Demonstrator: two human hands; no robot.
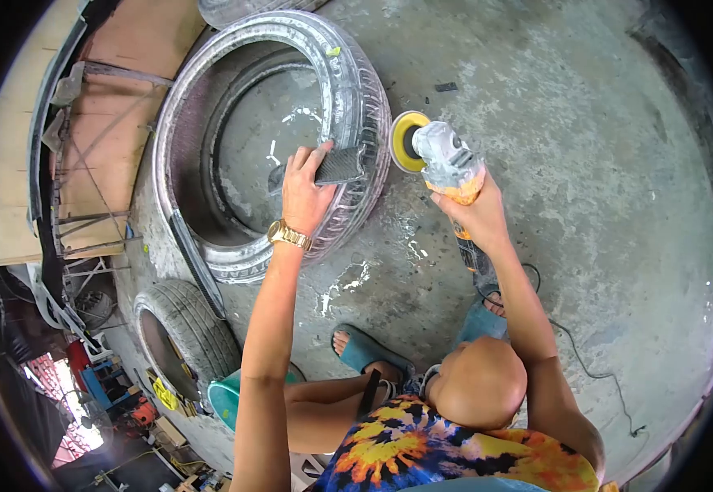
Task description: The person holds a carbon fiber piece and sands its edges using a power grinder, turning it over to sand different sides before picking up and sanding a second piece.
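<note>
A large tire point(355, 90) with pale, dusty sidewalls lies on its side on the concrete floor. My left hand point(303, 195), with a gold watch on the wrist, is closed on a dark textured rubber strip point(342, 166) that lies across the tire's near right side. Wrapped around the body of an angle grinder point(448, 152) is my right hand point(479, 215). The grinder's round yellow-rimmed disc point(406, 141) faces the tire, a small gap from the tread. Whether the disc spins cannot be told.
A long black strip point(197, 258) leans over the tire's lower left. Another tire point(201, 328) stands nearby, beside a green plastic object point(225, 398). The grinder's cord point(586, 353) trails right across the floor. A small dark scrap point(447, 86) lies beyond. Wooden panels point(115, 123) stand at left.
</note>
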